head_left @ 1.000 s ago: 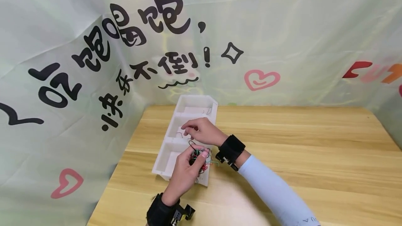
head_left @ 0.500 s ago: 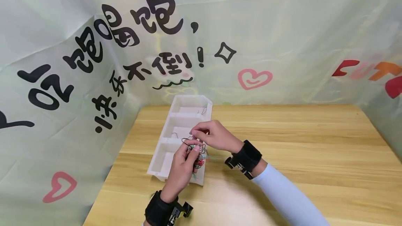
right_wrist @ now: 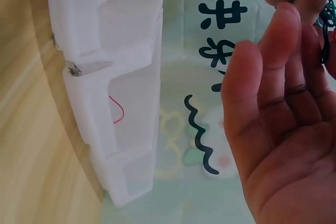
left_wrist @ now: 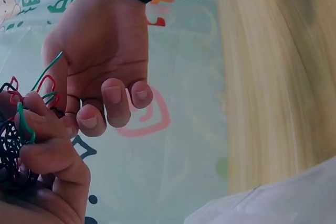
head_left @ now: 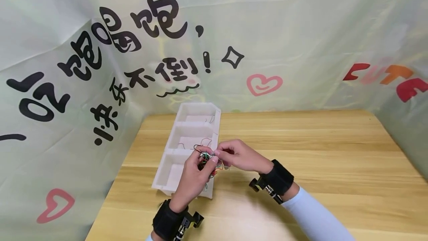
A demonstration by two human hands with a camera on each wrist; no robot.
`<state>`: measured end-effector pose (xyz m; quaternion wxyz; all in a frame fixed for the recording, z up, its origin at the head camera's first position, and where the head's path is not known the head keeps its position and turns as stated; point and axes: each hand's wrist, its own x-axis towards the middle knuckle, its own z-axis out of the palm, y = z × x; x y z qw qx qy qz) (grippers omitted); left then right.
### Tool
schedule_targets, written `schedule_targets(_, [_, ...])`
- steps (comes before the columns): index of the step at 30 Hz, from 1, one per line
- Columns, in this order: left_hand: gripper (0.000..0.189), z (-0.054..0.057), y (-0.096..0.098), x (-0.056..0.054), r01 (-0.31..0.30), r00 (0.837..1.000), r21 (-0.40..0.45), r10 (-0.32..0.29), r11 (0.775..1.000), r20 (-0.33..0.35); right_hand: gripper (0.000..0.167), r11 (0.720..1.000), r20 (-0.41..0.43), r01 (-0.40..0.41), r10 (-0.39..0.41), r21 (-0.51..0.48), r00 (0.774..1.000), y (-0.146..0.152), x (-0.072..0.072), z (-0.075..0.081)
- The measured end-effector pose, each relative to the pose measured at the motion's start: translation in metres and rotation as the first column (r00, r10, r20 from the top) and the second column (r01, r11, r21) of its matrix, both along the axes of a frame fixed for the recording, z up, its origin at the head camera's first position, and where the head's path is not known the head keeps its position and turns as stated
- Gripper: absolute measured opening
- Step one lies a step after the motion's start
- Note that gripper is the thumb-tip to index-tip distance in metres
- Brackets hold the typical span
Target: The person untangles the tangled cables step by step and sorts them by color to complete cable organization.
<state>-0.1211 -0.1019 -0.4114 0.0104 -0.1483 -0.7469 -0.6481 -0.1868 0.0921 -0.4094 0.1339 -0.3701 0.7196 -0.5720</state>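
Observation:
My left hand (head_left: 192, 179) grips a tangled bundle of thin jumper wires (head_left: 202, 163), black, red and green, above the near end of a white tray (head_left: 162, 163). In the left wrist view the wire bundle (left_wrist: 9, 153) sits within the curled left fingers, with loops sticking out. My right hand (head_left: 245, 157) meets the left fingertips, its thumb and index finger pinching at a wire of the bundle. Its other fingers are loosely curled, as the left wrist view shows. The exact wire end between the right fingertips is mostly hidden.
The tray has three compartments in a row. A few thin wires (head_left: 205, 141) lie in the middle one, and thin dark wires (head_left: 210, 119) in the far one. Wooden tabletop (head_left: 301, 151) extends to the right; a printed cloth (head_left: 301, 47) hangs behind and at the left.
My right hand has moved from over the middle compartment back and right to the bundle, where it now pinches. The left hand keeps its hold. The head view has shifted slightly right.

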Motion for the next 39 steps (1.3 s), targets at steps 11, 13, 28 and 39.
schedule_targets(11, [0.017, -0.002, 0.002, 0.0, 0.025, 0.998, -0.013, -0.025, 1.0, -0.058, 0.023, 0.989, 0.017, 0.145, -0.144, -0.029, 0.989, 0.025, 0.004, 0.002])
schedule_targets(13, [0.015, -0.003, 0.002, 0.0, 0.028, 0.996, -0.008, -0.028, 1.0, -0.083, 0.022, 0.972, 0.002, 0.231, -0.231, -0.033, 0.973, 0.035, 0.004, 0.004])
schedule_targets(28, [0.014, -0.007, 0.005, -0.002, -0.054, 0.994, 0.009, 0.054, 0.999, -0.098, 0.034, 0.971, -0.528, 0.239, -0.211, -0.014, 0.822, 0.023, 0.025, 0.009])
schedule_targets(39, [0.008, -0.008, 0.001, -0.002, -0.024, 0.978, -0.11, 0.001, 0.994, -0.207, 0.012, 0.944, -0.484, 0.29, -0.182, 0.158, 0.856, 0.029, 0.033, 0.018])
